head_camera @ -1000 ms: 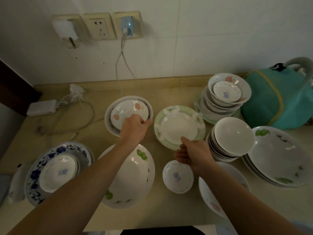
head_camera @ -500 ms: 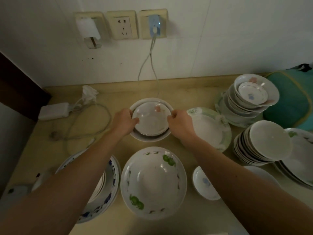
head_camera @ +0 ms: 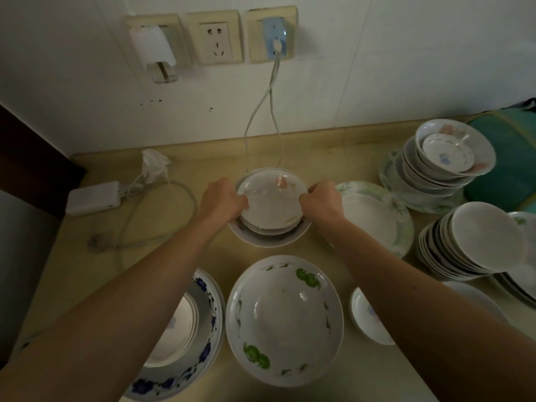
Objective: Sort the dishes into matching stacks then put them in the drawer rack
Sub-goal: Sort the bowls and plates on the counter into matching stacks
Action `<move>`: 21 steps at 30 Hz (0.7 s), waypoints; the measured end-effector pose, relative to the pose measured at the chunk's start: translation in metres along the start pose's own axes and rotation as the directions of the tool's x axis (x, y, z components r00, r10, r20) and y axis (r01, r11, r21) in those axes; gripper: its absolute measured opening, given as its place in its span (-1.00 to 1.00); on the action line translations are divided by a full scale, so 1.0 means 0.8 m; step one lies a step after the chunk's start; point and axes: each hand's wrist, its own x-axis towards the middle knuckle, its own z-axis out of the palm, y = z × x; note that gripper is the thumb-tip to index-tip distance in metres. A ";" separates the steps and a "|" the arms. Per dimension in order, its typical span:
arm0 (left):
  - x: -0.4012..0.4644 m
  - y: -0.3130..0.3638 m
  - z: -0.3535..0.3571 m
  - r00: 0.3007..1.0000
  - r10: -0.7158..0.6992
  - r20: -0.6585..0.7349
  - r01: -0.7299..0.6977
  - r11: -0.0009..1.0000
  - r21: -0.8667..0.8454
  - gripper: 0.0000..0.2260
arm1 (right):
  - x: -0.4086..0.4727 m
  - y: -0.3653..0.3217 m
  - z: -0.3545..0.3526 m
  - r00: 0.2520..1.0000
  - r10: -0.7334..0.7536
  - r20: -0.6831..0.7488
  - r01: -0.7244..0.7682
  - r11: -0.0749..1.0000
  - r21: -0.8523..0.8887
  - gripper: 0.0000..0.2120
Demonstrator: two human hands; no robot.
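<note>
A small white plate with a pink flower (head_camera: 271, 203) is tilted up out of the larger white bowl (head_camera: 268, 237) under it, at the back middle of the counter. My left hand (head_camera: 222, 200) grips its left rim and my right hand (head_camera: 322, 203) grips its right rim. In front lies a big bowl with green leaves (head_camera: 284, 320). A blue-flowered plate (head_camera: 200, 358) with a smaller plate inside sits at the front left. A green-rimmed plate (head_camera: 377, 216) lies just right of my right hand.
Stacks of bowls (head_camera: 446, 161) and of white plates (head_camera: 475, 242) stand at the right, beside a teal bag (head_camera: 510, 158). A small saucer (head_camera: 367, 317) lies under my right forearm. A white power adapter (head_camera: 92, 197) and cables lie at the back left, wall sockets above.
My right hand left the front saucer area and joined the left at the pink-flowered plate. Both hands now hold it, and it has tipped up from the bowl.
</note>
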 end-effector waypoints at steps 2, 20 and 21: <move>0.003 0.007 -0.013 1.000 0.005 0.001 -0.005 1.000 -0.023 -0.86 | 0.006 -0.009 -0.009 1.000 -0.011 0.001 0.011 0.999 0.044 -0.84; -0.005 -0.001 -0.050 0.959 0.049 0.278 0.006 0.981 -0.195 -0.84 | 0.035 -0.013 -0.017 0.986 -0.147 0.080 0.159 0.974 -0.161 -0.80; -0.005 -0.005 -0.044 0.959 0.063 0.278 -0.013 0.984 -0.177 -0.86 | 0.037 -0.008 -0.013 0.984 -0.166 0.072 0.177 0.964 -0.201 -0.81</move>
